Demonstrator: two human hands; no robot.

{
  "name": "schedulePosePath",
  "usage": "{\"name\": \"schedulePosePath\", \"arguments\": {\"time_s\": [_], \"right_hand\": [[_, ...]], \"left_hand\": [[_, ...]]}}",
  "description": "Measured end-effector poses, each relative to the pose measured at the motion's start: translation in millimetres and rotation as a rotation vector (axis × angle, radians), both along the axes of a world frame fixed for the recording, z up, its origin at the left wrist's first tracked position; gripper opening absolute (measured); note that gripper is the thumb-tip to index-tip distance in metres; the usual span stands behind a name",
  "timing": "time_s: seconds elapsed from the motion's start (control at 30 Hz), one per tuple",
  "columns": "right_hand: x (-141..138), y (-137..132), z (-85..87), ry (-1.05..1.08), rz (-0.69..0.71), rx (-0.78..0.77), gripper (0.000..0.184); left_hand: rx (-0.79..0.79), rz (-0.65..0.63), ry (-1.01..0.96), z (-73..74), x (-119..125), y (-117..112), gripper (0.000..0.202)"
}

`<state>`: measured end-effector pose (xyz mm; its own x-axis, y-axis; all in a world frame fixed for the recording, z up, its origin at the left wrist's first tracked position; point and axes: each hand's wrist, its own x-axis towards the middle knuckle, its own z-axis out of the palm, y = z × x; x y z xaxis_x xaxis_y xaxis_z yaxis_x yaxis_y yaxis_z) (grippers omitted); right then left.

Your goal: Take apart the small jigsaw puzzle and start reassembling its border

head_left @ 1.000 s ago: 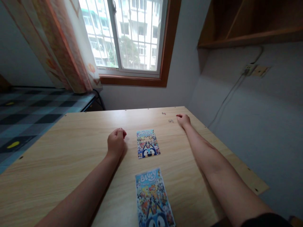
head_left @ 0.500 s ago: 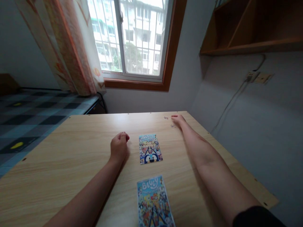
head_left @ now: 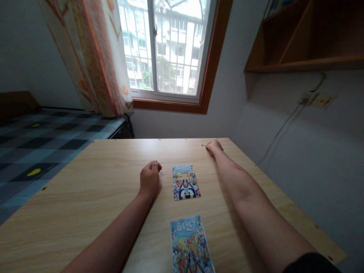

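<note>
My left hand point(head_left: 150, 177) rests on the table just left of a picture puzzle, its fingers curled into a loose fist with nothing visible in them. The jigsaw puzzle point(head_left: 187, 187) lies flat, its colourful picture broken by a pale, wood-coloured gap with jagged edges in the upper half. At the table's far right, my right hand point(head_left: 214, 146) reaches down with fingertips pinched together at the small loose puzzle pieces point(head_left: 202, 145). Whatever is between those fingertips is too small to make out, and the hand covers part of the pieces.
A Bluey picture box or sheet point(head_left: 191, 242) lies at the near edge, below the puzzle. The wooden table point(head_left: 99, 189) reaches toward a window point(head_left: 170, 49). A checked bed point(head_left: 62, 129) stands left; a wall shelf point(head_left: 301, 64) hangs at upper right.
My right hand has shifted over the near cluster of pieces, with fingers turned downward. My left hand keeps its place beside the puzzle. The whole view has swung slightly left.
</note>
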<state>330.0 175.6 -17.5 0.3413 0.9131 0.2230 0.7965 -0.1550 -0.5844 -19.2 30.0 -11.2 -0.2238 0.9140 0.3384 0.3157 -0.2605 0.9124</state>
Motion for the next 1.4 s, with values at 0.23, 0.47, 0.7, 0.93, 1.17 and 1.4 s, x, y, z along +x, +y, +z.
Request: {"name": "schedulePosePath", "arguments": {"time_s": [0.23, 0.47, 0.7, 0.93, 1.17, 1.4], "right_hand": [[-1.4, -27.8, 19.7, 0.042, -0.071, -0.088, 0.017], [-36.2, -72.9, 45.4, 0.141, 0.239, -0.068, 0.027], [-91.7, -107.6, 48.5, 0.314, 0.734, -0.390, 0.025], [-110.3, -114.7, 39.6, 0.336, 0.738, -0.457, 0.017], [-115.7, -114.8, 27.8, 0.220, 0.746, -0.450, 0.015], [-120.1, -117.6, 24.2, 0.169, 0.756, -0.431, 0.014]], "left_hand": [[-0.019, -0.010, 0.110, 3.4, 0.6, -2.2, 0.038], [0.123, -0.186, 0.553, 2.6, 10.1, -7.9, 0.027], [0.235, -0.372, 0.778, -0.5, 15.9, -16.1, 0.018], [0.277, -0.411, 0.875, 0.7, 15.1, -14.6, 0.018], [0.276, -0.398, 0.872, 1.9, 17.5, -15.5, 0.017], [0.281, -0.396, 0.863, 1.6, 17.7, -15.2, 0.019]]}}
